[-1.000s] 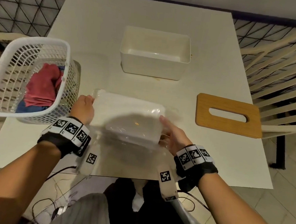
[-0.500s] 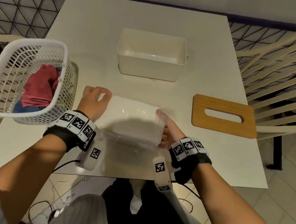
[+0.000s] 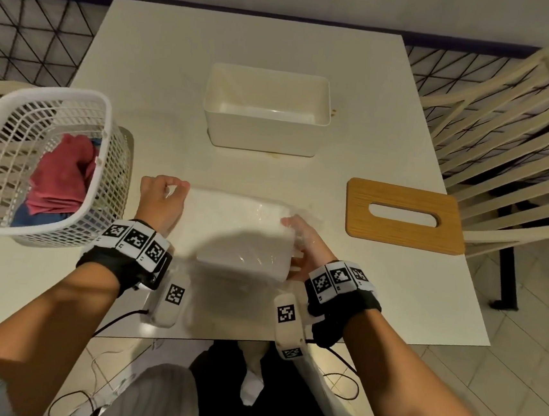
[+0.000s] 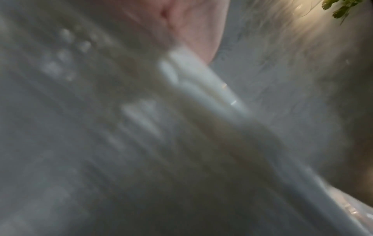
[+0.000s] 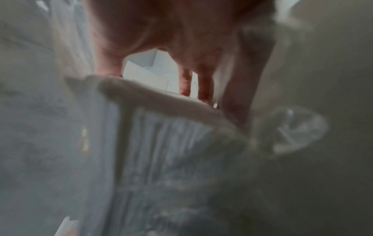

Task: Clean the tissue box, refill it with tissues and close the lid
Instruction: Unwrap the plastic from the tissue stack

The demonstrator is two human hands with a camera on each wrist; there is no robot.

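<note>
Gripping tissue pack ends — left hand fingers curled, right hand thumb on top.

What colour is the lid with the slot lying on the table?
Light brown wood grain; the lid shows best in the head view.

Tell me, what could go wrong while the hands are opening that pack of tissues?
The left hand pinches the clear wrapper at one end of the tissue pack and the right hand grips the other end. A hard tug might tear tissues or spill the stack onto the table. The basket overhangs the table edge beside the left arm; a bump could tip it off.
</note>
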